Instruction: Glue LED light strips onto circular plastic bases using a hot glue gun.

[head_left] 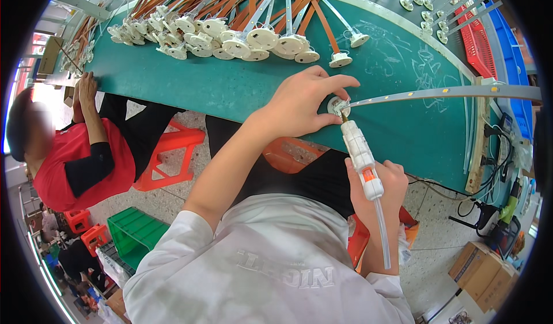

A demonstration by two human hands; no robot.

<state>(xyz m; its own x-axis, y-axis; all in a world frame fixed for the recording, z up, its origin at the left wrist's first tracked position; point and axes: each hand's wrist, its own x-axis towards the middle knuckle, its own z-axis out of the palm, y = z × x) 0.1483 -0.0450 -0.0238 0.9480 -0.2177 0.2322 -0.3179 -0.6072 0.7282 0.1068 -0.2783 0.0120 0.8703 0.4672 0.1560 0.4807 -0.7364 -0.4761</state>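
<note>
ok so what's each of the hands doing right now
left hand: closed on the small round white cap at the strip's end, on the green table
right hand: closed around the white glue gun

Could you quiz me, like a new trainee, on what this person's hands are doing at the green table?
1. True or false: the right hand holds a white glue gun with its tip at a round white cap.
2. Which hand pins that cap to the green table?
A. left hand
B. right hand
C. neither
3. Fill in: a long white ____ runs from the cap toward the right.

Key: 1 true; 2 A; 3 strip.
</note>
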